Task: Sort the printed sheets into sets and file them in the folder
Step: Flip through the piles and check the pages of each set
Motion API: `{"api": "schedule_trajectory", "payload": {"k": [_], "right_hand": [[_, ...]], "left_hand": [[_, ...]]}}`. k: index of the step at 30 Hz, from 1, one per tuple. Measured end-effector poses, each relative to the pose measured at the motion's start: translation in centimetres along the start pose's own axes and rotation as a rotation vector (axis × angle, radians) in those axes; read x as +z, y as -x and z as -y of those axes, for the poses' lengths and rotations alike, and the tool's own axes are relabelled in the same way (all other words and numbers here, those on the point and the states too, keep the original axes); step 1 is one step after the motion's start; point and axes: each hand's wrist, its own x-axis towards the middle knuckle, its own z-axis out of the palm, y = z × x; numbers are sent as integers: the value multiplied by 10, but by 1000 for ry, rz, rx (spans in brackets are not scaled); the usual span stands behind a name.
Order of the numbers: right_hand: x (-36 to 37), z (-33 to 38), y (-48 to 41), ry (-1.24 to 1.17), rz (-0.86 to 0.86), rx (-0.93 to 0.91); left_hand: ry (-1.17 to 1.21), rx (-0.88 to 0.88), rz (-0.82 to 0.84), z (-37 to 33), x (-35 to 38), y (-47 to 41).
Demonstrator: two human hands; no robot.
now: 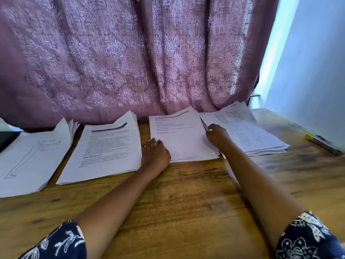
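Several stacks of printed sheets lie in a row on the wooden table [186,193]. At far left is a stack with a line drawing of a figure [31,157], then a text stack with a dark header bar [104,146]. A third stack with little text [179,135] sits in the middle, and a dense-text stack [248,128] at right. My left hand [155,156] rests flat on the near left corner of the third stack. My right hand [217,135] grips a thin dark pen-like object [204,125] at that stack's right edge.
A pink patterned curtain [130,62] hangs right behind the stacks. A yellow-tipped tool [323,143] lies near the table's right edge, beside a pale wall [317,71]. A dark object [7,138] shows at the far left edge.
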Motion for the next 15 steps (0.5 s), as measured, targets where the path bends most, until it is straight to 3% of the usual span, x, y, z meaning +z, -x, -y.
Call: {"api": "schedule_trajectory", "payload": {"k": [7, 15], "right_hand": [[14, -21, 3, 278, -8, -144], [2, -41, -1, 415, -45, -223]], "left_hand": [[-8, -9, 0, -2, 0, 3], [1, 11, 2, -3, -4, 4]]}}
